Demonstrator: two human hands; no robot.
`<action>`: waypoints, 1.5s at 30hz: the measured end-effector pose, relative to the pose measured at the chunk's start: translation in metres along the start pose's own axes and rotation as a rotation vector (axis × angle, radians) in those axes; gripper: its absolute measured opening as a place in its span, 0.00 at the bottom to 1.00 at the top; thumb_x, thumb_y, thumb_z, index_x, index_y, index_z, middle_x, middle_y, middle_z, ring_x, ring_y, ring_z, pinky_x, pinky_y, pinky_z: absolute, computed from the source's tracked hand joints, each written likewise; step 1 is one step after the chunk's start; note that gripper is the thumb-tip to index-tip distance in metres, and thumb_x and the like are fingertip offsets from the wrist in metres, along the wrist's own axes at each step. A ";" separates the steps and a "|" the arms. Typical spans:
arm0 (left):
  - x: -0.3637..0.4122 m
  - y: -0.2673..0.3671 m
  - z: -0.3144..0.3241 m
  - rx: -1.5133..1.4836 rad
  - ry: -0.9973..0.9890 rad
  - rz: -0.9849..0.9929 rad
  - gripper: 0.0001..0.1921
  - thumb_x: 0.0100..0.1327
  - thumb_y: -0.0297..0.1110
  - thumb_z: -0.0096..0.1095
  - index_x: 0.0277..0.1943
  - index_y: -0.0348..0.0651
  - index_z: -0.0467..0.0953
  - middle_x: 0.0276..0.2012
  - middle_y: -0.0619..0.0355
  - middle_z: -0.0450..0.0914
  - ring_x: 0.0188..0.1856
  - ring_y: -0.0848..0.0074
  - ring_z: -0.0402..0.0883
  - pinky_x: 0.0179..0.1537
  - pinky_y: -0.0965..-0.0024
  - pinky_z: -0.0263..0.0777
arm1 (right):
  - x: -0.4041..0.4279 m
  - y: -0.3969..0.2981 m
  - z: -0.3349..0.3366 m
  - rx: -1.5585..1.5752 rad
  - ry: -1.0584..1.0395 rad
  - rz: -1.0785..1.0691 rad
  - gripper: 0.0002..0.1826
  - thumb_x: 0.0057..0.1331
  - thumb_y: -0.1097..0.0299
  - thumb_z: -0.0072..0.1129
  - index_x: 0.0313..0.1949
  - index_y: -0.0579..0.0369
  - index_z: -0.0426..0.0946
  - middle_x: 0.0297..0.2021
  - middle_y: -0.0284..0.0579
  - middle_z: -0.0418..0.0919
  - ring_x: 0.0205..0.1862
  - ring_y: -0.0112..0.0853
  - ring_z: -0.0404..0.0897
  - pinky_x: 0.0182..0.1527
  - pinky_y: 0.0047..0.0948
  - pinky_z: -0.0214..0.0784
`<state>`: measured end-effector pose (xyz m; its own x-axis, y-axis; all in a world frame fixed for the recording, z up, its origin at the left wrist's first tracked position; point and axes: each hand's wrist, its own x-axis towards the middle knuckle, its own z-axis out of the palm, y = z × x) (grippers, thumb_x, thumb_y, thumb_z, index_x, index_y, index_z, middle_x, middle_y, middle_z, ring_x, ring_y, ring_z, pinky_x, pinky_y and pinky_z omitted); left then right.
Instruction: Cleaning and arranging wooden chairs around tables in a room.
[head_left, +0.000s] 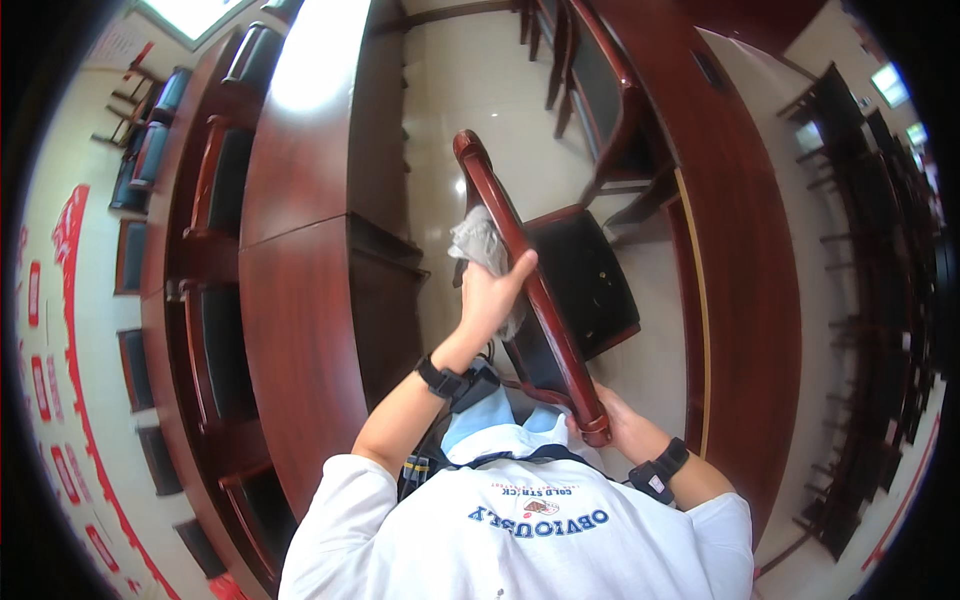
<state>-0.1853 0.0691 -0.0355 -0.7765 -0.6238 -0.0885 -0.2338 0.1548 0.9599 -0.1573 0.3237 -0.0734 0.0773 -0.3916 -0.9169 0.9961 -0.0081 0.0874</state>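
A dark red wooden chair (551, 322) with a black seat and back panel stands close in front of me, its glossy top rail running diagonally. My left hand (491, 296) presses a crumpled light grey cloth (480, 240) against the back side of the rail, thumb over the top edge. At the rail's near end, my right hand (619, 416) grips the rounded wooden corner. Part of the cloth hangs below my left hand, behind the chair back.
A long reddish-brown wooden desk (300, 300) runs along the left, with chairs beyond it. Another curved desk (757, 300) lies at the right. More wooden chairs (600, 90) stand ahead near it, over a pale tiled floor (450, 90).
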 end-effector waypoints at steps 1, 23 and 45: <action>0.014 -0.013 -0.004 -0.057 0.007 0.025 0.28 0.51 0.47 0.68 0.49 0.34 0.74 0.37 0.45 0.82 0.42 0.62 0.82 0.47 0.63 0.71 | 0.001 0.008 0.004 0.016 0.011 -0.014 0.22 0.70 0.45 0.40 0.41 0.50 0.72 0.25 0.41 0.77 0.19 0.34 0.76 0.17 0.33 0.70; 0.167 -0.067 -0.092 -0.572 -0.693 -0.871 0.25 0.64 0.58 0.46 0.49 0.44 0.72 0.45 0.52 0.78 0.46 0.62 0.79 0.46 0.49 0.74 | 0.020 0.078 -0.046 -0.051 0.013 -0.200 0.26 0.71 0.45 0.35 0.43 0.56 0.70 0.23 0.43 0.77 0.19 0.30 0.75 0.19 0.25 0.67; 0.186 0.036 0.073 0.581 -1.426 -0.958 0.19 0.55 0.44 0.64 0.46 0.44 0.76 0.36 0.60 0.82 0.33 0.78 0.81 0.34 0.75 0.75 | -0.052 0.099 -0.011 0.450 0.542 -0.179 0.17 0.69 0.53 0.44 0.40 0.53 0.74 0.28 0.40 0.78 0.24 0.30 0.75 0.27 0.32 0.68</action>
<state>-0.3811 0.0143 -0.0372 -0.0433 0.3666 -0.9294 -0.7621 0.5894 0.2679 -0.0626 0.3538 -0.0214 0.0411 0.1609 -0.9861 0.8907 -0.4530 -0.0367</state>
